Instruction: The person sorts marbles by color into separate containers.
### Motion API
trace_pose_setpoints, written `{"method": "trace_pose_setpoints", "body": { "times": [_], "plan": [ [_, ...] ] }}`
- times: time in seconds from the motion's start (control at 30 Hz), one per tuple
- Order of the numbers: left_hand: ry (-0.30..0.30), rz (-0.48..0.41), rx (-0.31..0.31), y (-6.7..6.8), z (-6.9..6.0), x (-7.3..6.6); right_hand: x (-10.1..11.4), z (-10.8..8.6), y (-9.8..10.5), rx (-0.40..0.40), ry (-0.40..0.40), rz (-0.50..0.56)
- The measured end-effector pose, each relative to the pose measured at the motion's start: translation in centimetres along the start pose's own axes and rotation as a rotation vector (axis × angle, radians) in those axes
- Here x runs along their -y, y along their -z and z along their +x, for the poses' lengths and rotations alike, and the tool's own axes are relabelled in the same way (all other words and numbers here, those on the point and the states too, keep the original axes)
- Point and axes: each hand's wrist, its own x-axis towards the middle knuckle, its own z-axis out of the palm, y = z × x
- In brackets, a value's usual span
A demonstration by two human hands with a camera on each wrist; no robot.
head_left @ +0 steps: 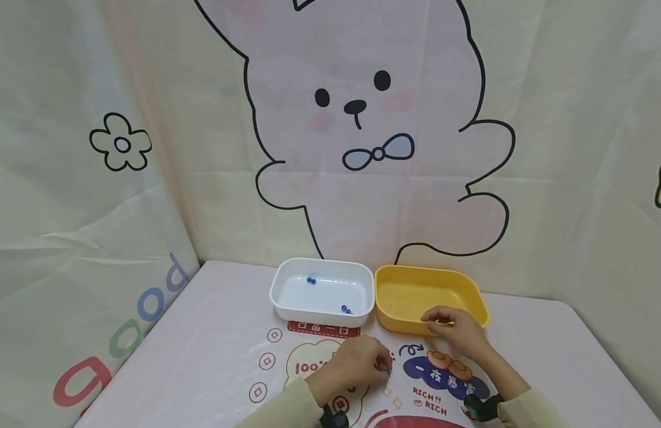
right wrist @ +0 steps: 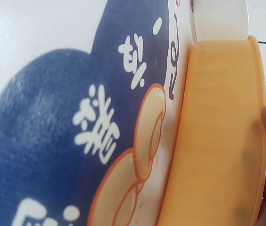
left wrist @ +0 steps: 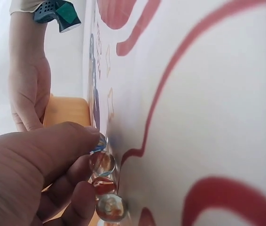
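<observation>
My left hand point(head_left: 357, 361) is low over the printed table cover, thumb and finger pinching a small blue marble point(left wrist: 102, 141). Clear marbles with reddish swirls point(left wrist: 103, 163) line up beside its curled fingers in the left wrist view; whether any are held too I cannot tell. At the near edge of the yellow tray point(head_left: 394, 324), my right hand point(head_left: 459, 333) grips the rim. Its thumb lies on the rim in the right wrist view, other fingers partly hidden behind the wall. Several blue marbles point(head_left: 311, 280) lie in the white tray point(head_left: 314, 317), grouped at the back left and front right.
Both trays stand side by side at the back of the table point(head_left: 223, 309), touching or nearly so. Behind them hangs a cloth point(head_left: 576, 148) with a cartoon animal. Each wrist wears a dark strapped device point(head_left: 482, 408).
</observation>
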Motion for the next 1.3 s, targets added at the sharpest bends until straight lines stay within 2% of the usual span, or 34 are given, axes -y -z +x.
{"method": "trace_pose_setpoints", "body": {
  "times": [0.2, 0.3, 0.43, 0.63, 0.87, 1.1, 1.3],
  "plan": [
    [0.000, -0.077, 0.006, 0.5, -0.2, -0.3, 0.2, -0.1, 0.0, 0.006, -0.012, 0.008],
    [0.025, -0.151, 0.012, 1.1, -0.2, -0.4, 0.2, -0.1, 0.1, 0.012, -0.018, 0.014],
    [0.052, -0.203, -0.001, 1.9, -0.3, -0.5, 0.2, -0.1, 0.1, 0.013, -0.022, 0.015],
    [0.044, -0.216, -0.032, 3.1, -0.5, -0.3, 0.0, -0.1, 0.0, 0.009, -0.016, 0.009],
    [-0.011, -0.240, -0.058, 4.2, -0.4, 0.5, -0.1, 0.1, 0.1, 0.021, -0.022, 0.004],
    [-0.043, -0.191, -0.113, 5.8, -0.5, 1.2, 0.0, 0.1, 0.1, 0.023, -0.015, 0.012],
    [-0.045, -0.195, -0.158, 7.2, -0.6, 2.1, 0.0, 0.1, 0.1, 0.024, -0.020, 0.010]
  ]
}}
